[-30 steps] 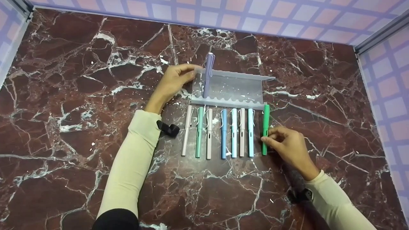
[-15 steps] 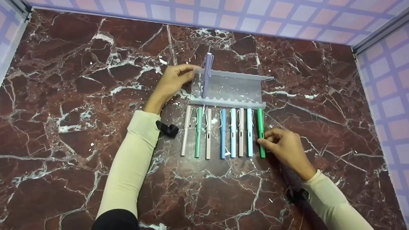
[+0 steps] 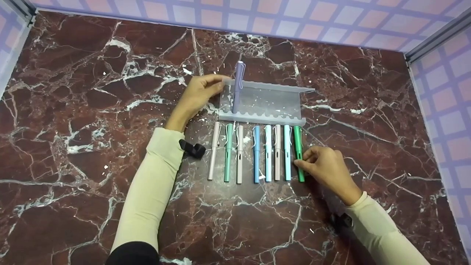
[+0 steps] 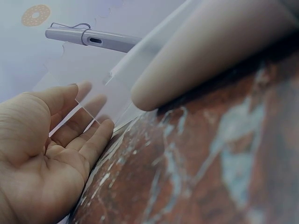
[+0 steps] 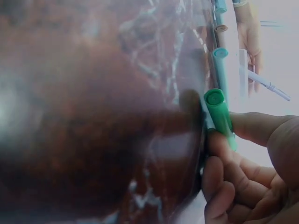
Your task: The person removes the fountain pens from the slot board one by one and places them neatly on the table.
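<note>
My left hand (image 3: 200,92) holds the left edge of a clear plastic pen tray (image 3: 270,103) with scalloped sides, thumb and fingers about its corner. A purple pen (image 3: 239,79) lies across the tray's left end, its capped end beyond the far side. At the right end of a row of capped pens, my right hand (image 3: 327,167) pinches a green pen (image 3: 298,140) between thumb and forefinger. That pen (image 5: 217,105) lies beside a light blue pen (image 3: 287,152), slightly slanted, its clip towards the right.
Further along the row lie a brown pen (image 3: 277,152), a pale blue pen (image 3: 268,152), a blue pen (image 3: 256,154), a beige pen (image 3: 240,154), a dark green pen (image 3: 229,152) and a pinkish pen (image 3: 214,151). Checkered panels (image 3: 257,14) border the marble-patterned table (image 3: 110,92).
My right hand has brought the green pen leftward and slightly nearer, beside the light blue pen. The pen has rolled so its clip now shows. My left hand stays at the tray.
</note>
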